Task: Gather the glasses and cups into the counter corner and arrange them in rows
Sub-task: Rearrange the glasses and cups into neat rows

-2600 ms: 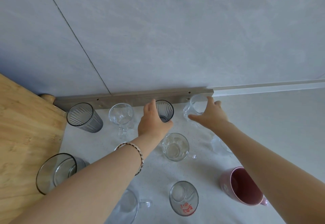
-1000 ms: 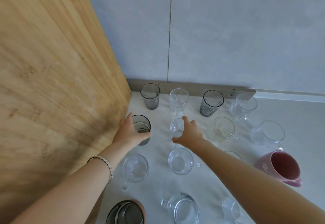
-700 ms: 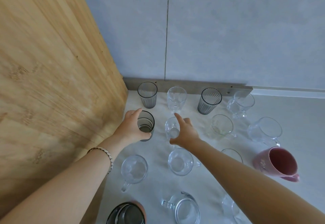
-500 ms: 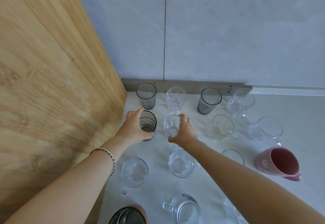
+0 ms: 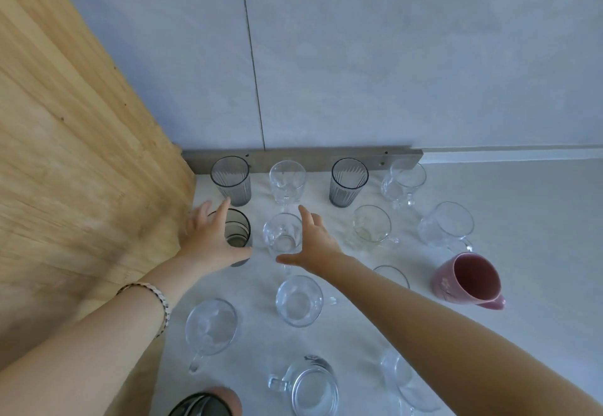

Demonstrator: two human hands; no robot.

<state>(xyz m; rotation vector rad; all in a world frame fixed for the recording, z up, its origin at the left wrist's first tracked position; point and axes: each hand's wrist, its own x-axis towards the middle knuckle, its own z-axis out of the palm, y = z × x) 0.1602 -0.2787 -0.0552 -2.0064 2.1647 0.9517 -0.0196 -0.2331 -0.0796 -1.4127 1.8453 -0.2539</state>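
My left hand (image 5: 208, 241) curves around a grey tumbler (image 5: 237, 229) in the second row, fingers straight and spread on its far left, thumb on its near side. My right hand (image 5: 315, 246) is spread beside a clear glass (image 5: 281, 233), fingers on its right, thumb in front of it. Behind them, along the wall, stand a grey ribbed tumbler (image 5: 230, 180), a clear stemmed glass (image 5: 287, 180), a second grey tumbler (image 5: 347, 182) and a clear mug (image 5: 403, 182). Further clear mugs (image 5: 370, 228) (image 5: 445, 224) continue the second row.
A wooden panel (image 5: 81, 154) closes the left side and a tiled wall (image 5: 359, 56) the back. A pink mug (image 5: 466, 280) leans at the right. Clear mugs (image 5: 210, 324) (image 5: 298, 300) (image 5: 313, 386) stand nearer me. A dark glass (image 5: 202, 406) sits at the bottom edge.
Both hands came from the back row to the second row with a grey tumbler and a clear glass. Their fingers have now straightened and spread off the two glasses.
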